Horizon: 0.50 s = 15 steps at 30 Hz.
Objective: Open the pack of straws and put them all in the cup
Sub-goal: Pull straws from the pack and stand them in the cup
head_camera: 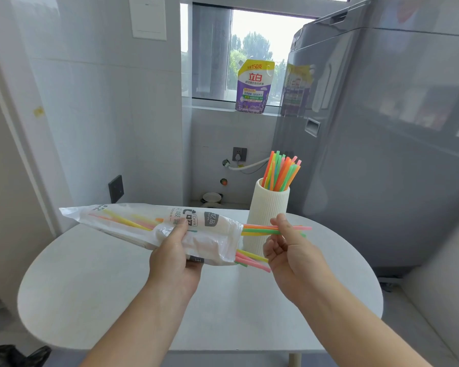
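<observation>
My left hand [174,256] grips a clear plastic straw pack [133,223] held level above the table, its open end facing right. Several coloured straws stick out of that end. My right hand [289,250] pinches a few of them [260,229] between thumb and fingers, just in front of the cup. A second bunch of straws [251,259] pokes out lower, untouched. The white ribbed cup [269,207] stands upright at the table's far side with several straws [281,170] standing in it.
The round white table [223,313] lies under both hands. A grey washing machine [382,154] stands close on the right. A purple detergent pouch [253,87] sits on the windowsill. A black bag [13,356] shows at the bottom left corner.
</observation>
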Each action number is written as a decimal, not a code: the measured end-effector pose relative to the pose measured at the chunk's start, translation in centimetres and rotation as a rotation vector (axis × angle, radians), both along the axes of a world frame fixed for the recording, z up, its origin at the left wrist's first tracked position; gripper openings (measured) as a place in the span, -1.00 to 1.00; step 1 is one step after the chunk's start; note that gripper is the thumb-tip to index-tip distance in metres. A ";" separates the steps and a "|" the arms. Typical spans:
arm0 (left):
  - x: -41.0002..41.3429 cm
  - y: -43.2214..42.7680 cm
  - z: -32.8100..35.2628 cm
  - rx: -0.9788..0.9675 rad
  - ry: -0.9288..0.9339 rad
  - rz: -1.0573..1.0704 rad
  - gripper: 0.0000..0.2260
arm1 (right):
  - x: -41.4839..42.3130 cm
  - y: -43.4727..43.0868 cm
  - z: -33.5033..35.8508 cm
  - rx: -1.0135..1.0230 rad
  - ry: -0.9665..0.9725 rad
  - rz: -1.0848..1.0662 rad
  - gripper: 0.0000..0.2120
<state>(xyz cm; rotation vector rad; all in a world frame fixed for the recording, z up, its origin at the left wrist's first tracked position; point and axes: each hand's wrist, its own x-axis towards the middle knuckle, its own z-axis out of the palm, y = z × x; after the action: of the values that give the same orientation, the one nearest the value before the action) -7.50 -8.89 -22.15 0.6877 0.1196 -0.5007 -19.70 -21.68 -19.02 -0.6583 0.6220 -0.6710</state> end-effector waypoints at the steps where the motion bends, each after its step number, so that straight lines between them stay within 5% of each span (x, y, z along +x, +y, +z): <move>1: -0.1 -0.1 0.0 -0.003 0.000 -0.003 -0.85 | 0.0 0.1 0.0 0.008 0.000 0.016 -0.67; 9: -0.2 -0.2 0.0 -0.017 0.009 0.003 -0.83 | 0.2 0.2 0.5 -0.095 0.180 0.047 -0.68; 15: -0.1 -0.3 0.0 -0.027 0.013 -0.022 -0.81 | 0.2 0.2 1.0 0.011 0.064 0.070 -0.72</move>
<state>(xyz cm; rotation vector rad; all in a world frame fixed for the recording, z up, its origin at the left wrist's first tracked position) -7.65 -9.15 -22.14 0.6605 0.1174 -0.5267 -19.55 -21.43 -18.06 -0.6903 0.6587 -0.5830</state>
